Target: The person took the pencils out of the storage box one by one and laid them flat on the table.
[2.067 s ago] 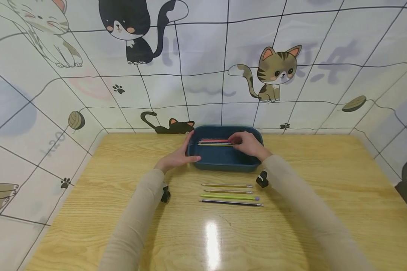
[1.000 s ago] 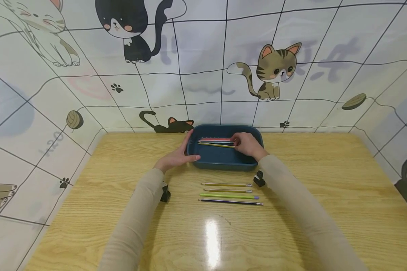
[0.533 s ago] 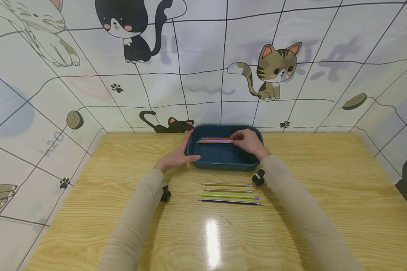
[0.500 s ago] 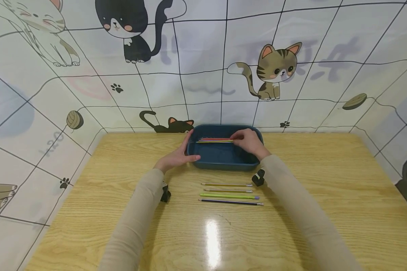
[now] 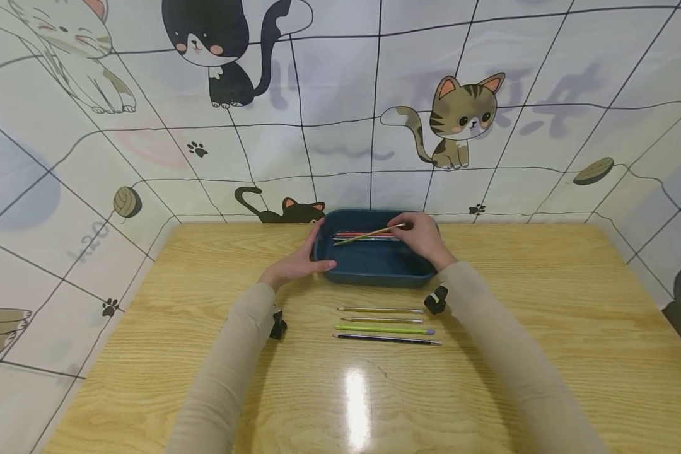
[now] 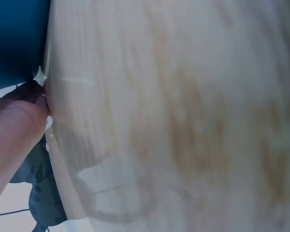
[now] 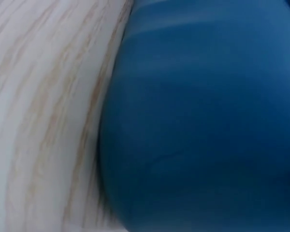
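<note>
In the head view, my right hand [image 5: 422, 236] pinches a yellowish pencil [image 5: 364, 236] near its pale end. The pencil slants across the dark blue tray [image 5: 377, 280], its tip low at the left and its pale end raised. Beneath it lie several more pencils, one of them a red pencil [image 5: 346, 234], their right ends hidden by the hand. My left hand [image 5: 297, 261] rests against the tray's left end, fingers along the side and thumb at the near rim. The left wrist view shows part of that hand [image 6: 19, 116] beside the tray; the right wrist view shows mainly the tray's outer wall [image 7: 193, 111].
In front of the tray, side by side on the wooden table [image 5: 204, 265], lie two yellowish pencils [image 5: 380, 310], a lime-green pencil [image 5: 383, 330] and a black pencil [image 5: 386, 339]. A cat-patterned sheet [image 5: 340, 145] rises right behind the tray.
My right hand has shifted the yellowish pencil from lying level along the others to a slant, its pale end up. My left hand has stayed against the tray.
</note>
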A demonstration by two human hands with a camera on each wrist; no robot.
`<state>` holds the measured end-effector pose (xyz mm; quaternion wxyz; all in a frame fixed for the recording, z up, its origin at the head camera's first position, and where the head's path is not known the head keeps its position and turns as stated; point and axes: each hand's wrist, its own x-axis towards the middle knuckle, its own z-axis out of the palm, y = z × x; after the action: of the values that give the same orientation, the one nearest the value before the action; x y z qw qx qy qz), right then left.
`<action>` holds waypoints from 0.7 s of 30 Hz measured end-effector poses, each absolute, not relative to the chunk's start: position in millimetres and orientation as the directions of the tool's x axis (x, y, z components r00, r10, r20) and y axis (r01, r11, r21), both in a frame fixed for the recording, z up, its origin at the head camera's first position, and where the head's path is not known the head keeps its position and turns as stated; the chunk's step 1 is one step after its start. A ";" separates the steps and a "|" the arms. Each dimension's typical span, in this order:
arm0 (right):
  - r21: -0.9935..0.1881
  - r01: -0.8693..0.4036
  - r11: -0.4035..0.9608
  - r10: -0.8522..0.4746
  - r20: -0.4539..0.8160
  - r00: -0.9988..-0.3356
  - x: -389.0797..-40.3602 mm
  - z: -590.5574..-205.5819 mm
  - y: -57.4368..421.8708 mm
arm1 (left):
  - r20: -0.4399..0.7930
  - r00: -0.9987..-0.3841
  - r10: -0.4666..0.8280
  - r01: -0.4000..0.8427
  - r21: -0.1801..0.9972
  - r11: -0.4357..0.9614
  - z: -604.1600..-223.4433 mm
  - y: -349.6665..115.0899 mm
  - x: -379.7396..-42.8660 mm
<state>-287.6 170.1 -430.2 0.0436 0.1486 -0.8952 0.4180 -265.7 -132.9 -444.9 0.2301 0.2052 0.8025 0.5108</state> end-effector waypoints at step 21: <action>-0.822 -0.336 0.460 -0.179 0.285 -0.942 -246.6 -409.0 183.8 | -0.138 -0.826 0.547 0.112 0.910 0.399 -451.1 -133.6 -264.6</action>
<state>-246.6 183.8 -409.0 0.0791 0.1514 -0.8508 0.4970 -264.6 -133.6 -451.1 0.2134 0.2038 0.8085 0.5091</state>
